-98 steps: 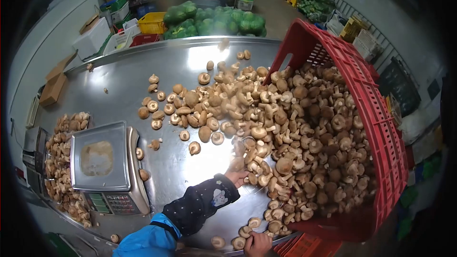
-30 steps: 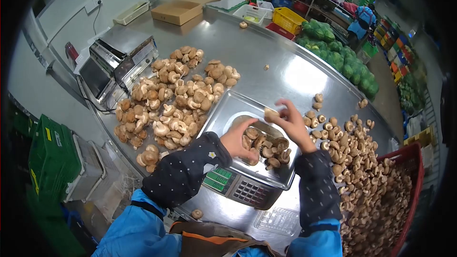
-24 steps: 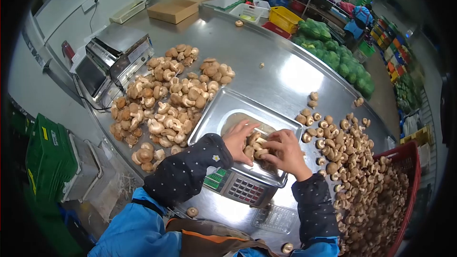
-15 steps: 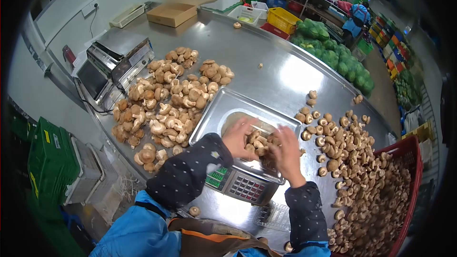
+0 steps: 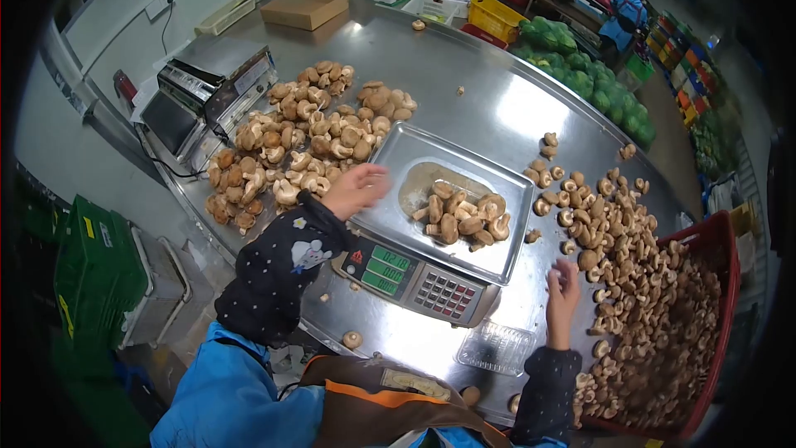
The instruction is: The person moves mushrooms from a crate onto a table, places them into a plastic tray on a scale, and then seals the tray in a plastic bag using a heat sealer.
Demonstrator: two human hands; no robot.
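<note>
A cluster of brown shiitake mushrooms (image 5: 458, 214) rests on the steel pan (image 5: 507, 187) of a digital scale (image 5: 424, 289) with lit green digits. My left hand (image 5: 356, 191) is over the pan's left edge, fingers stretched out, slightly blurred, with nothing in them. To the right of the scale, my right hand (image 5: 564, 294) has its fingers apart and holds nothing. Below the keypad, a clear plastic tray (image 5: 496, 348) lies on the steel table (image 5: 444, 129). Left of the pan is a pile of large mushrooms (image 5: 319, 124).
Smaller mushrooms (image 5: 630, 257) spill from a tilted red crate (image 5: 723, 315) at right. A second machine (image 5: 195, 104) and a cardboard box (image 5: 307, 8) stand at the far left. Green wrapped vegetables (image 5: 584, 83) line the far edge. Green crates (image 5: 98, 265) are stacked lower left. A person (image 5: 622, 21) is in the background.
Both hands have moved off the mushrooms on the scale, the left going left and the right going right and down. The mushrooms stay on the pan, now in full view.
</note>
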